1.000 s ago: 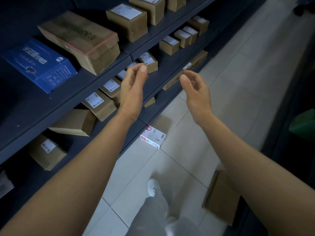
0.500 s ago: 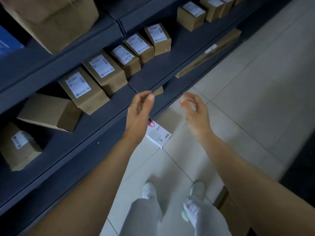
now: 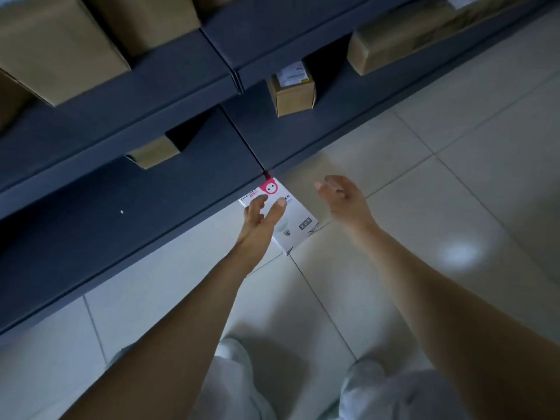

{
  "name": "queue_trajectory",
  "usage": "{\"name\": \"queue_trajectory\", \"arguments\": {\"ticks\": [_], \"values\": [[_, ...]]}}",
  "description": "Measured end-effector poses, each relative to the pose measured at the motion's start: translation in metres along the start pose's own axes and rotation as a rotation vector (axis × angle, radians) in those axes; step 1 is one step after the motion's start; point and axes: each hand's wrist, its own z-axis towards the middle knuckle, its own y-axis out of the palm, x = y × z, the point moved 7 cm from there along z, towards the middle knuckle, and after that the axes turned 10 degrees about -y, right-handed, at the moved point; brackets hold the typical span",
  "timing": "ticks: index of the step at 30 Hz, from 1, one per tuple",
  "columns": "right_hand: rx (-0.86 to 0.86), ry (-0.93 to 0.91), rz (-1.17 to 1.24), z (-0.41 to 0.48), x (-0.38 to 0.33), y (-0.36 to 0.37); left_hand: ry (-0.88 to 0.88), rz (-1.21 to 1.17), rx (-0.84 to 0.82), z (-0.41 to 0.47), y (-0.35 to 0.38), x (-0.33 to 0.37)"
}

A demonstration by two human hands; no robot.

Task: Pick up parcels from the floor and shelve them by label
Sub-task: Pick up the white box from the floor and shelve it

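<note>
Both hands reach down open and empty, the left hand (image 3: 262, 218) over the white box (image 3: 298, 221), the right hand (image 3: 344, 197) at its 2 o'clock.

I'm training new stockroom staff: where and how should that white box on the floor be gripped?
Probably by its two long side edges, from above: the white box lies flat against the shelf base, with the open left hand and right hand already flanking it.

Left hand (image 3: 263, 218) and right hand (image 3: 345, 199) reach down, spread.
</note>
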Motion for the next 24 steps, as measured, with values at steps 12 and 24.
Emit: {"name": "queue_trajectory", "arguments": {"ticks": [12,24], "values": [[-0.256,0.133,-0.166,0.062,0.14,0.085,-0.132,-0.11,0.168,0.134,0.029,-0.101],[-0.166,0.236,-0.259,0.042,0.166,0.051,-0.296,0.004,0.057,0.134,0.07,-0.108]]}}
